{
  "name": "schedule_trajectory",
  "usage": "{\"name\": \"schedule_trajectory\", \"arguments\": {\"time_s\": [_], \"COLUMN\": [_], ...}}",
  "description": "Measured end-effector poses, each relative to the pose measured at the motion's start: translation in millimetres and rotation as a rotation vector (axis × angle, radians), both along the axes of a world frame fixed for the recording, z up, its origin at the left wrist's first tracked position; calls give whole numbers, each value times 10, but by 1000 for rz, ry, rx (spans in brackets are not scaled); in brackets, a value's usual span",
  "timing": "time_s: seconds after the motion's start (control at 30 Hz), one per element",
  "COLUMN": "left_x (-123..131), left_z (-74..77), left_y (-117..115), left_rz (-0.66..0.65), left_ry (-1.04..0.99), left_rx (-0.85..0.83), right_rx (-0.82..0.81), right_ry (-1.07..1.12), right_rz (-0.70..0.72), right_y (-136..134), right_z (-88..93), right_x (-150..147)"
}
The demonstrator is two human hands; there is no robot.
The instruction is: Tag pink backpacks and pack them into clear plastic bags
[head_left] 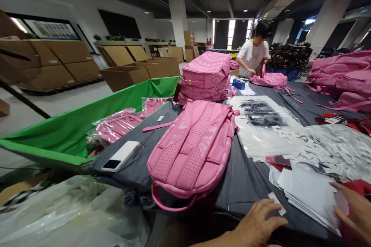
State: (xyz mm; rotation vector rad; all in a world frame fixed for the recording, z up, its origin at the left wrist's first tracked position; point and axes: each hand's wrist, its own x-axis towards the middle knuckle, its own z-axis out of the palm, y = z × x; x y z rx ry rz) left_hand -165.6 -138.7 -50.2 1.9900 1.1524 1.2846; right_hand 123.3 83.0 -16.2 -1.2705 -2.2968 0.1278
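- Left hand [256, 222]: grip wide and bare, fingers spread just beside a white slip [277, 203] on the desk [246, 179].
- Right hand [353, 208]: at the right edge of the papers [307, 189], partly cut off by the frame; I cannot tell whether its grip pinches them or only touches.
- Papers: a fanned white stack near the desk's close edge, between the two hands.
- Crowding the papers' far side: a heap of tags [330, 148] in clear plastic, with a red card [278, 163] beside it.
- Left of the papers: a pink backpack [189, 150], straps up, its top loop toward the wearer.
- Beyond the backpack: stacked packs [205, 73]; to their right, clear bags [261, 117] and a blue dispenser [239, 84].
- Far right: a pile of pink packs [342, 71].
- Left: a white device [121, 156] on the desk, then a green bin [55, 142] holding wrapped packs [116, 125].
- Across the desk: a co-worker [251, 56], hands at another pack [271, 80].
- Behind the bin: cartons [139, 70].
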Motion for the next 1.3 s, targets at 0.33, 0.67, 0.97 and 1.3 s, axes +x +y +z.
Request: {"name": "schedule_trajectory", "arguments": {"time_s": [0.33, 0.67, 0.97, 1.3], "left_x": [-333, -190, 11, -238], "left_z": [-85, -60, 191, 202], "left_y": [-206, 4, -154, -699], "left_rz": [114, 105, 84, 463], "left_ry": [-67, 4, -266, -799], "left_rx": [-111, -74, -414, -507], "right_rx": [-112, -61, -820, -1143], "right_ry": [62, -195, -76, 435], "right_rz": [-202, -139, 503, 242], "right_y": [-77, -296, -1191, -1350], "right_z": [-126, 539, 774, 148], "right_x": [-575, -614, -1165, -1702]}}
